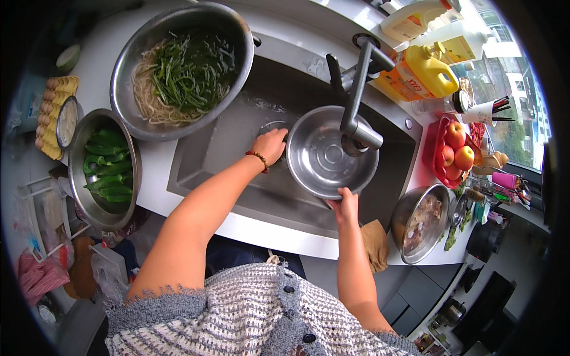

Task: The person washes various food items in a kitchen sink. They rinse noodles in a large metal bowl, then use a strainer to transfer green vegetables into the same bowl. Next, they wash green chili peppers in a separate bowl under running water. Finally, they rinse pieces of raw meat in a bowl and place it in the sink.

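My right hand (346,205) grips the near rim of a stainless steel bowl (333,153), which is held over the sink (249,196) under the dark faucet (356,102). My left hand (270,146), with a beaded bracelet at the wrist, reaches down into the sink just left of the bowl. Its fingers are partly hidden, and something dark lies at them; I cannot tell whether they hold it. A large metal basin (116,84) with green strips and pale strands in water rests over the sink's left corner.
Left stand a bowl of green peppers (109,183), an egg tray (54,115) and a small dish (67,122). On the right are a bowl of meat in liquid (421,224), a red basket of apples (455,151) and a brown cloth (375,244). A yellow detergent jug (416,73) stands behind the faucet.
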The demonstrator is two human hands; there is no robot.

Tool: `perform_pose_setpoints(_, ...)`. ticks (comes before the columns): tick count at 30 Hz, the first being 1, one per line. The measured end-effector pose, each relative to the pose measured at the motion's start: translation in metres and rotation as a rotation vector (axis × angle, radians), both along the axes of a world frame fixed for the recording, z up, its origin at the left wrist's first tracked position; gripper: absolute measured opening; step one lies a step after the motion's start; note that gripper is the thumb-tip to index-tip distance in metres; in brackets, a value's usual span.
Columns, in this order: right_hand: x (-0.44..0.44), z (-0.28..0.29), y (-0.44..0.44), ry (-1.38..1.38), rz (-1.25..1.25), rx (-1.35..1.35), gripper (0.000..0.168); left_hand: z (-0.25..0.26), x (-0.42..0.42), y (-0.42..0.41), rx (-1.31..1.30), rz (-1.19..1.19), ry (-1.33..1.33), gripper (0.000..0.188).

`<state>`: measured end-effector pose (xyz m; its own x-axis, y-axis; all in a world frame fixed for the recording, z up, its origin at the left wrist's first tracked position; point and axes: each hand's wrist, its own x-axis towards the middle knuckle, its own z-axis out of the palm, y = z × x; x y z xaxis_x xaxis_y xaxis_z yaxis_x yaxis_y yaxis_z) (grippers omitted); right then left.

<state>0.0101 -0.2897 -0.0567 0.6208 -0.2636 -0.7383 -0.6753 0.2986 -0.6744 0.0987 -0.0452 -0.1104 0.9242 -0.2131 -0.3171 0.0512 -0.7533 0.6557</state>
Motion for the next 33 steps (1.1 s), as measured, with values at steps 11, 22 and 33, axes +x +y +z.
perform_pose_setpoints(11,-0.012,0.02,0.012,0.115,0.059,0.317,0.033,0.108,0.129,-0.026,-0.433,0.137,-0.747,0.043)
perform_pose_setpoints(22,-0.039,0.005,0.008,0.256,0.107,0.565,0.037,0.068,0.034,-0.072,-1.08,0.336,0.271,0.008)
perform_pose_setpoints(33,-0.016,0.021,-0.003,0.035,-0.008,0.296,0.029,0.068,0.047,-0.077,0.093,-0.164,-0.461,0.033)
